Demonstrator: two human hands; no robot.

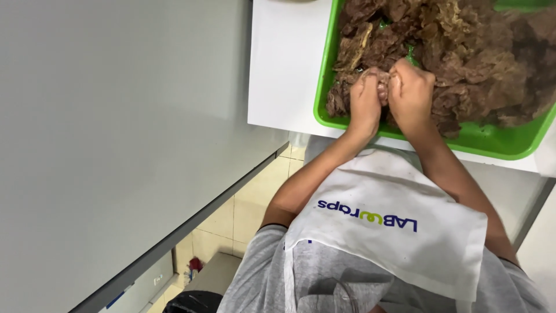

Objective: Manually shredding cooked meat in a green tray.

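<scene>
While both hands work close together at the near-left part of one green tray (pixel 504 145), the view looks straight down over the person's chest.

Count: two bare hands, one tray, one white apron, one white table, one grey counter.

Left hand (pixel 366 97): fingers curled shut, knuckles up, pinching a small pale-brown piece of meat (pixel 382 87) between the two hands. Right hand (pixel 411 90): also curled closed, fingertips pressed on the same piece, touching or just beside the left hand. Both grips are clamped on that piece; how far the fingers wrap under it cannot be told, as the backs of the hands hide them.

Meat heap (pixel 463 52): one large pile of dark brown, shredded and flaky cooked meat, filling nearly the whole tray, too tangled to count by piece. The held piece sits at the near-left edge of the pile, inside the tray.

Tray rests on the white table (pixel 284 69), its near rim just above the person's forearms. Bare green floor of the tray shows along the near-right side.

White apron (pixel 394 232) with printed lettering covers the chest over a grey shirt (pixel 260 278).

Left of scene: broad grey counter (pixel 116 145). Below it, pale floor tiles (pixel 243 214) and one dark bin (pixel 194 301) at the near edge.
</scene>
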